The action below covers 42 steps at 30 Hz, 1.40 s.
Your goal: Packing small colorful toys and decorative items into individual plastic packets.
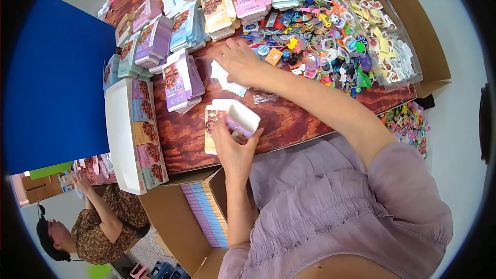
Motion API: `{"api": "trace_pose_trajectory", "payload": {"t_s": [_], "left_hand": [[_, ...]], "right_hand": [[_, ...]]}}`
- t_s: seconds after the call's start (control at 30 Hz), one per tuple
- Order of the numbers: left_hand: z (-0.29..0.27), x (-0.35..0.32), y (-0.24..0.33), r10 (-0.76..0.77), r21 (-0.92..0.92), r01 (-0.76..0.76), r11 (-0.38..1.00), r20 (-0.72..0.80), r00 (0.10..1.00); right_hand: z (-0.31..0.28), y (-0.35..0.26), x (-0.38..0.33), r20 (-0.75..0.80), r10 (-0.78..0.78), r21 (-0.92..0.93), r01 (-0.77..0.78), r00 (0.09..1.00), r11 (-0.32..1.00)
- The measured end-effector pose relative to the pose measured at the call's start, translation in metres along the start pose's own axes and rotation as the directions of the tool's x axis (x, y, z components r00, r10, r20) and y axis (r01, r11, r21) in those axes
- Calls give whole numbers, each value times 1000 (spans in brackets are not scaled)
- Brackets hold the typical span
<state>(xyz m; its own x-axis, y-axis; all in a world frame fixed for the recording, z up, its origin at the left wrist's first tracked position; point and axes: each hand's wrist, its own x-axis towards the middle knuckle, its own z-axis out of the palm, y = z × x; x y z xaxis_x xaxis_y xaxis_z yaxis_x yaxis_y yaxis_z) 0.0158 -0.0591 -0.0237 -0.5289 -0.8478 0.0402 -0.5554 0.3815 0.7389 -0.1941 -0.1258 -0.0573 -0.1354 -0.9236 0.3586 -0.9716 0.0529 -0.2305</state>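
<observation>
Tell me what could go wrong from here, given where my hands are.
Your right hand is beside the loose trinkets and might knock some aside. Your left hand grips an open box; squeezing hard might crease it. The nearest purple stack sits unevenly, so a bump could make it slide.

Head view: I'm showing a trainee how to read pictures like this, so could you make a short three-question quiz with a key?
1. Which hand holds the open box?
2. True or false: the trinkets lie to the left of the blue panel.
3. What colour is the open box outside? A) green B) purple C) black

Key:
1. The left hand.
2. False; the trinkets lie to the right of the blue panel.
3. B, purple.
</observation>
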Motion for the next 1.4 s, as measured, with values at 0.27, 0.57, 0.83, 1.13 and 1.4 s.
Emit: {"api": "trace_pose_trajectory", "payload": {"t_s": [0.27, 0.57, 0.83, 1.13, 1.4], "left_hand": [[-13, -13, 6, 80, 272, -71, 960, -20, 997], [3, -9, 20, 59, 340, -42, 940, -40, 997], [14, -20, 24, 162, 262, -181, 948, 93, 982], [9, -17, 26, 74, 277, -98, 956, 98, 992], [5, -18, 21, 59, 200, -78, 977, 101, 993]], "right_hand": [[-54, 29, 11, 155, 174, 487, -228, 973, 843], [-54, -7, -124, 264, 430, 901, -380, 863, 208], [-80, -42, -152, 67, 43, 531, -72, 997, 844], [-39, 6, -132, -191, -16, 200, 55, 981, 978], [-61, 30, -144, -114, 44, 377, 2, 992, 926]]}}
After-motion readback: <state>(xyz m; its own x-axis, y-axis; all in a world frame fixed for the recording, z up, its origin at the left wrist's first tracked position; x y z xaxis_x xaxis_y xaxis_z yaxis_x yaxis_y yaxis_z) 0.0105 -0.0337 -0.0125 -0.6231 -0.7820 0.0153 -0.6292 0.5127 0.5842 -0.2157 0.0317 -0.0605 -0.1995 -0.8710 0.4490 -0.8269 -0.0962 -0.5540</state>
